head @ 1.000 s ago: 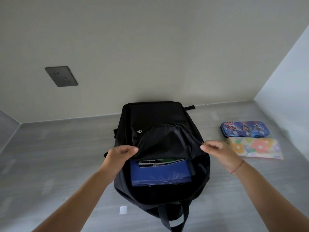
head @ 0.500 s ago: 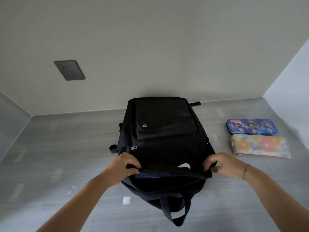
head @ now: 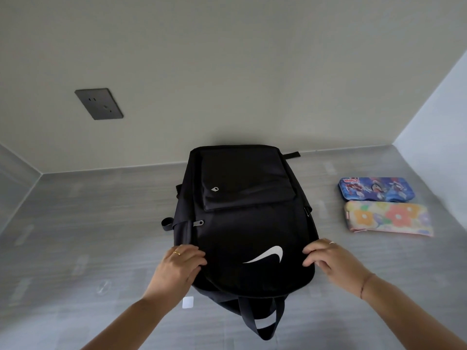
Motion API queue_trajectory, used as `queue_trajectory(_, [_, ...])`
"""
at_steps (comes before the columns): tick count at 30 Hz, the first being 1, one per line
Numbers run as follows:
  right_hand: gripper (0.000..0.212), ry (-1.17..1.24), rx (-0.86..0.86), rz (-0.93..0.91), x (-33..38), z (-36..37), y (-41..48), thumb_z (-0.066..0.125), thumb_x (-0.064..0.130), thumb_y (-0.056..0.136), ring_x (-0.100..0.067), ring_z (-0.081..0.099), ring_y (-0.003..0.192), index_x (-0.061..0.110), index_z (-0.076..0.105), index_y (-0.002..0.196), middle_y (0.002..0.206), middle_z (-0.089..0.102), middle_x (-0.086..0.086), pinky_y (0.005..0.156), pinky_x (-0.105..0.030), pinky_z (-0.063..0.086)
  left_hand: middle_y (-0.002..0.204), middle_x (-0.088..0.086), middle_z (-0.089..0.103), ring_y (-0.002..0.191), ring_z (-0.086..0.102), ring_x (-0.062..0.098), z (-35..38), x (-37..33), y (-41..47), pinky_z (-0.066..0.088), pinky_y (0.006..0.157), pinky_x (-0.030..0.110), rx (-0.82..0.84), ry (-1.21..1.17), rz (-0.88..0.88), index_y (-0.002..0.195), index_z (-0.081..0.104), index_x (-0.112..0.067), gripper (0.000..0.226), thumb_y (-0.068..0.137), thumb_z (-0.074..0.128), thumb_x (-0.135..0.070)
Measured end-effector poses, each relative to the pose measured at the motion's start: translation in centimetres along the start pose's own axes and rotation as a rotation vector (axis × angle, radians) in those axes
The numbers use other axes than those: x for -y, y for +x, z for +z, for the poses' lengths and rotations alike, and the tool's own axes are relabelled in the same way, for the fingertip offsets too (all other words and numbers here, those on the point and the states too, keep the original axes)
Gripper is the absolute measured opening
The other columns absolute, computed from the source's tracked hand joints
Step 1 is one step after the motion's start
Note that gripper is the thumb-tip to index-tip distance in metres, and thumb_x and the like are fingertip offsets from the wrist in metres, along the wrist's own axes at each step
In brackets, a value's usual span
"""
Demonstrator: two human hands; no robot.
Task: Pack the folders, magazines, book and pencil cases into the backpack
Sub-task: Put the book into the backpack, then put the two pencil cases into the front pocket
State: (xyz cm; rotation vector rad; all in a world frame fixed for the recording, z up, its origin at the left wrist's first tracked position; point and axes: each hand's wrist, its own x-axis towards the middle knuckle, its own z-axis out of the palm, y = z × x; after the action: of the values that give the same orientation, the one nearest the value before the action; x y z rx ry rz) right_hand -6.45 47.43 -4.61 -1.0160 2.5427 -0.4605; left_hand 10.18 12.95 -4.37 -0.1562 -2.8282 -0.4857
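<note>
The right hand, pinching the black fabric backpack like the left hand, is nearer 2 colourful oblong pencil cases lying crosswise right of it.

White swoosh logo noted on front panel of black backpack, low on the panel, thick end to the right, tail tapering left. Brand mark only, taken as Nike.

Red block lettering found in one corner of blue pencil case, upside down to camera. Read tentatively as "ULTRAMAN"; letters small, reading not certain.

Small white square sticker seen on worktop just beside backpack: face too small to read.
</note>
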Motion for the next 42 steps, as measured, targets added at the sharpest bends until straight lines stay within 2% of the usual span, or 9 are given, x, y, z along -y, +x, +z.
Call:
queue_trajectory(4, [0.037,0.082,-0.103,0.002,0.8,-1.8,0.9,0.053,-0.001,0.088,-0.006,0.057,0.111,0.028,0.075,0.095,0.115,0.065,0.01,0.099,-0.013,0.034,0.087,-0.011,0.073,0.096,0.054,0.001,-0.4,-0.7,1.6,0.041,0.09,0.021,0.029,-0.069,-0.037,0.081,0.075,-0.023,0.04,0.064,0.053,0.006])
queue_trajectory(8, [0.023,0.178,-0.364,-0.025,2.2,-4.1,4.5,0.064,0.009,0.086,-0.017,0.058,0.113,0.017,0.071,0.107,0.12,0.065,-0.001,0.101,-0.026,0.038,0.095,-0.003,0.072,0.096,0.063,0.014,-0.3,-1.8,6.5,0.05,0.087,0.033,-0.086,-0.153,-0.117,0.089,0.075,-0.015,0.034,0.074,0.059,0.011])
queue_trajectory(11, [0.04,0.157,-0.366,0.022,3.6,-5.1,8.6,0.058,0.024,0.091,-0.018,0.042,0.132,0.017,0.056,0.13,0.14,0.049,-0.002,0.11,-0.032,0.03,0.106,0.0,0.069,0.105,0.058,0.017,0.2,-2.1,11.4,0.044,0.093,0.031,-0.183,-0.194,-0.253,0.1,0.072,-0.014,0.023,0.087,0.057,-0.001])
queue_trajectory(16, [0.066,0.046,-0.208,0.045,5.7,-4.7,13.6,0.055,0.039,0.088,-0.019,0.024,0.142,0.025,0.028,0.146,0.147,0.039,0.001,0.12,-0.042,0.011,0.117,0.001,0.064,0.114,0.051,0.019,1.4,-0.8,17.2,0.04,0.1,0.033,-0.039,-0.189,-0.418,0.112,0.066,-0.017,0.024,0.092,0.055,-0.012])
queue_trajectory(21, [0.042,-0.056,-0.301,0.035,5.9,-1.8,12.5,0.059,0.037,0.084,-0.018,0.043,0.123,0.027,0.054,0.124,0.114,0.055,0.007,0.117,-0.035,0.015,0.122,-0.003,0.06,0.119,0.047,0.018,2.4,1.0,18.6,0.032,0.104,0.035,0.113,-0.058,-0.418,0.112,0.064,-0.021,0.028,0.086,0.063,-0.032])
queue_trajectory(26, [0.044,-0.068,-0.456,-0.018,5.5,1.8,9.9,0.063,0.023,0.078,-0.02,0.052,0.118,0.02,0.057,0.122,0.114,0.057,0.002,0.109,-0.04,0.034,0.126,-0.006,0.055,0.122,0.044,0.016,2.8,1.3,19.9,0.03,0.105,0.036,0.204,-0.027,-0.334,0.118,0.059,-0.025,0.045,0.08,0.067,-0.046])
queue_trajectory(31, [0.049,-0.053,-0.499,-0.028,5.8,2.1,9.9,0.065,0.017,0.077,-0.022,0.052,0.123,0.018,0.056,0.125,0.121,0.058,0.0,0.105,-0.043,0.042,0.114,-0.005,0.064,0.108,0.055,0.015,2.9,1.5,21.3,0.042,0.096,0.033,0.164,0.05,-0.281,0.108,0.068,-0.023,0.024,0.087,0.061,-0.033])
queue_trajectory(36, [0.058,-0.09,-0.485,-0.071,5.3,3.2,9.1,0.057,0.018,0.083,-0.015,0.035,0.138,0.018,0.044,0.139,0.139,0.05,0.002,0.114,-0.042,0.031,0.083,-0.012,0.07,0.084,0.066,0.007,1.1,2.1,23.2,0.045,0.069,0.014,-0.135,-0.418,-0.551,0.093,0.075,-0.023,0.014,0.081,0.069,-0.026])
queue_trajectory(42, [0.06,-0.085,-0.52,-0.124,5.2,2.9,8.8,0.057,0.018,0.085,-0.014,0.029,0.142,0.017,0.04,0.143,0.147,0.043,0.001,0.113,-0.044,0.033,0.073,-0.024,0.067,0.074,0.062,-0.013,0.4,1.2,23.8,0.043,0.062,0.003,-0.112,-0.554,-0.531,0.087,0.075,-0.028,0.01,0.078,0.072,-0.024])
